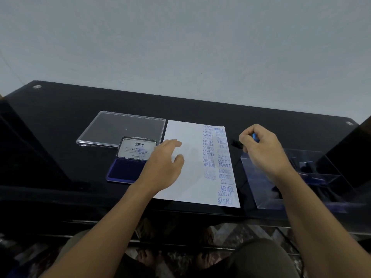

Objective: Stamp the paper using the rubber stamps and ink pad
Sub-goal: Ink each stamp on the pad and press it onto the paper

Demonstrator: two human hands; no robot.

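A white paper (190,181) lies on the black table, its right side covered in blue stamped words such as SAMPLE, AIR MAIL and FRAGILE. My left hand (164,167) rests flat on the paper's left part with fingers straight. Left of it sits the open ink pad (124,170), its blue pad exposed and its lid (138,148) standing up. My right hand (263,149) hovers right of the paper, fingers curled round a small blue-handled rubber stamp (255,137) whose dark base (236,144) points left.
A clear plastic lid (122,128) lies flat behind the ink pad. A clear plastic box (297,177) holding more blue stamps stands at the right. Dark objects flank the black glass table (60,121) at both sides. My knees show below the table's near edge.
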